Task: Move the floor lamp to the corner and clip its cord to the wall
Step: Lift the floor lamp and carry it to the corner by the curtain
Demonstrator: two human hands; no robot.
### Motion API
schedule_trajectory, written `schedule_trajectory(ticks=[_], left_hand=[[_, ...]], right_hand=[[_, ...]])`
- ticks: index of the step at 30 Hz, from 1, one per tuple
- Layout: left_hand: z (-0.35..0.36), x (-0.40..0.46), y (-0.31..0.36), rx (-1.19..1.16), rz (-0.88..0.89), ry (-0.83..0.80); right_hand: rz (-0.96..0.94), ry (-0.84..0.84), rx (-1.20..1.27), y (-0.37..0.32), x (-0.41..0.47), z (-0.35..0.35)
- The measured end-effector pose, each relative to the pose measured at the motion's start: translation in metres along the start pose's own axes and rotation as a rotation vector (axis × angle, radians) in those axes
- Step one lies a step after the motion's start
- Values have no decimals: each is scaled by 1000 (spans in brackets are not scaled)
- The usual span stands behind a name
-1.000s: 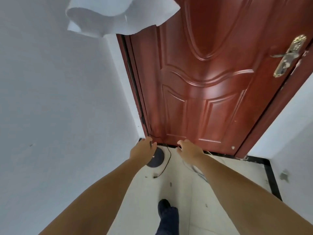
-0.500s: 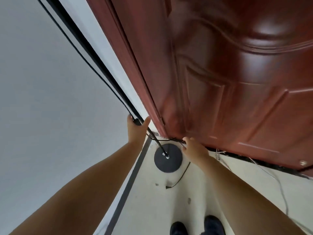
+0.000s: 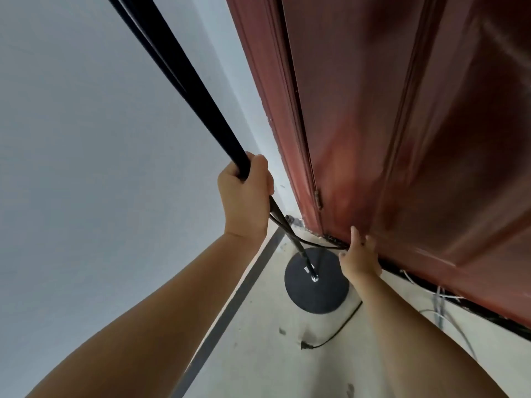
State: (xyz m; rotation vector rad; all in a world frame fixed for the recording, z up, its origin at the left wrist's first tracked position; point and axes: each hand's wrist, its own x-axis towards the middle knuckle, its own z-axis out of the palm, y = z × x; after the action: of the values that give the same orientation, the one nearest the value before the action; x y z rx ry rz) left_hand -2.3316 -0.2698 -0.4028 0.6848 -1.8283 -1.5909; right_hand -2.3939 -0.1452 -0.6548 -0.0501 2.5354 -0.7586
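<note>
- Your view has dropped closer since a moment ago; your left hand (image 3: 245, 196) has slid up the floor lamp (image 3: 201, 96) pole, fist closed round it.
- The lamp's base (image 3: 317, 285) stands on the floor (image 3: 258, 354) in the corner by the door (image 3: 402, 139).
- Your right hand (image 3: 359, 257), fingers loosely spread, touches the cord (image 3: 336, 331) at the door's foot; grip unclear.
- Moving looks done; clipping remains.

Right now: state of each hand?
Left hand: closed around the lamp pole.
Right hand: fingers spread at the door bottom, by the cord; whether it grips the cord cannot be told.
</note>
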Motion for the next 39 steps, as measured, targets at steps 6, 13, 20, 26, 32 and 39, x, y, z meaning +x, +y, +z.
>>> schedule_trajectory(ticks=[6, 13, 20, 26, 32, 39], left_hand=[[-11, 8, -5, -46, 34, -18], [-27, 10, 11, 32, -107, -85], [-38, 18, 62, 1, -128, -84], [-53, 27, 91, -114, -162, -66], [-76, 11, 96, -141, -186, 19], [-105, -13, 150, -161, -216, 145]], right_hand=[[121, -268, -239, 51, 10, 30], [78, -239, 25, 36, -45, -23], [-372, -209, 178, -92, -99, -73], [-567, -313, 21, -134, -114, -82], [-606, -403, -134, -166, -126, -77], [-615, -526, -234, -195, -177, -107]])
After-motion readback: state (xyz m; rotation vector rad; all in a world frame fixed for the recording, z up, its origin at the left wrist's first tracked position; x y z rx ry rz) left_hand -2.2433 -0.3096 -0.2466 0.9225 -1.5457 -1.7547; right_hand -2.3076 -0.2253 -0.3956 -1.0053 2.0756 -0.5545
